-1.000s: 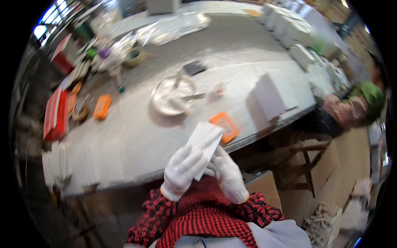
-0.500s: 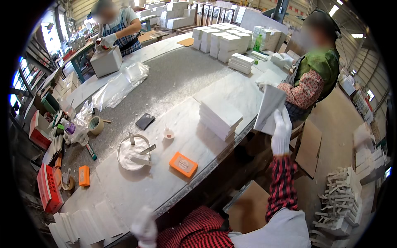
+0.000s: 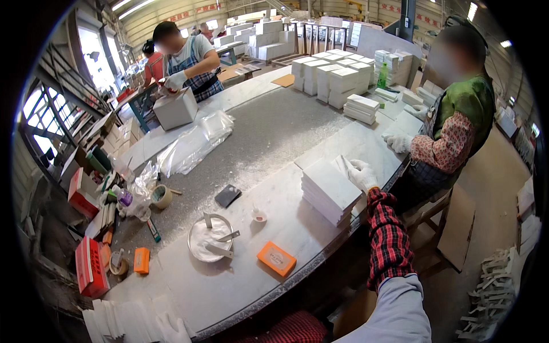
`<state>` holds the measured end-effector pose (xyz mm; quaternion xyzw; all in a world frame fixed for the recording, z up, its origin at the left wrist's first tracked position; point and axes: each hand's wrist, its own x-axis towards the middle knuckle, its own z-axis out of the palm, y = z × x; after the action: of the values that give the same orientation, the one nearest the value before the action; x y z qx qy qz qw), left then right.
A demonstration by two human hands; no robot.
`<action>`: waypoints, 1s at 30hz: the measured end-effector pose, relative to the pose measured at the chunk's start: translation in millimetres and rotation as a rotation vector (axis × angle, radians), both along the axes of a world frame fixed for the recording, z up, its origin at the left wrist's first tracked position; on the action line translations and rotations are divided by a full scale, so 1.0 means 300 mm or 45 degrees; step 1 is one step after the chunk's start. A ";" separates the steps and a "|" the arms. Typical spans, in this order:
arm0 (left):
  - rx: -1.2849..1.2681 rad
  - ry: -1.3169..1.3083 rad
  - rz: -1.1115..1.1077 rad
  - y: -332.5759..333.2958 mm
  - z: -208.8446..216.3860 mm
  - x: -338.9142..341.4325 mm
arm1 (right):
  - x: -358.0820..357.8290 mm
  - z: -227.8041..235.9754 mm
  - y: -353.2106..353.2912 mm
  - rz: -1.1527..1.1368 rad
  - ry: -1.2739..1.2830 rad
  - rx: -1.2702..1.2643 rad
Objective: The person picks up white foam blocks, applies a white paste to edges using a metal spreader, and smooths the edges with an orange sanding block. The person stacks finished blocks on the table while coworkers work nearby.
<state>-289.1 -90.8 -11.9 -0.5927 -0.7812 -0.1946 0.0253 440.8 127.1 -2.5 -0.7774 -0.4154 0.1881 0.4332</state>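
My right hand (image 3: pixel 362 175), in a white glove, is closed on a white stone tile (image 3: pixel 342 166). That tile is tilted on edge right behind a stack of white tiles (image 3: pixel 330 186) near the table's edge, and the stack hides part of it. At the lower left my gloved left hand (image 3: pixel 172 328) lies with its fingers apart over a row of thin white tiles (image 3: pixel 123 319) leaning on each other. White glove against white stone makes its fingertips hard to make out.
On the table (image 3: pixel 269 120) are a bowl (image 3: pixel 190 250) of white paste with metal scrapers, a small white bottle (image 3: pixel 259 215), a dark pad (image 3: pixel 228 196) and an orange box (image 3: pixel 277 259). Plastic film (image 3: pixel 194 143) lies farther back. A co-worker (image 3: pixel 457 120) stands at right, another (image 3: pixel 197 63) across.
My right hand has brought the tile leftward from beside the co-worker to behind the stack. My left hand has moved onto the row of thin tiles. The view has turned slightly.
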 end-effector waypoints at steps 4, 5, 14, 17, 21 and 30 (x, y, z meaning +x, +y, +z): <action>-0.090 -0.128 0.100 0.015 -0.069 -0.019 | 0.050 -0.053 -0.017 -0.217 -0.891 -0.005; -0.104 -0.162 0.113 0.019 -0.087 -0.025 | 0.065 -0.069 -0.038 -0.142 -0.884 -0.018; 0.071 -0.058 0.274 0.031 -0.272 -0.087 | 0.280 -0.293 -0.074 0.359 -0.602 0.489; 0.265 -0.426 0.289 0.046 -0.157 -0.036 | 0.309 -0.336 -0.013 0.028 0.709 0.454; 0.048 -0.127 0.443 0.000 0.017 -0.026 | 0.109 -0.250 -0.192 0.119 0.401 0.378; -0.148 -1.117 0.130 -0.027 0.056 -0.146 | -0.852 -0.113 -0.852 0.237 0.100 0.291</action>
<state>-332.8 -98.8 5.0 -0.4150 -0.7559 -0.3820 -0.3323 185.1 -128.5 -36.4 -0.6731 -0.4873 0.2093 0.5154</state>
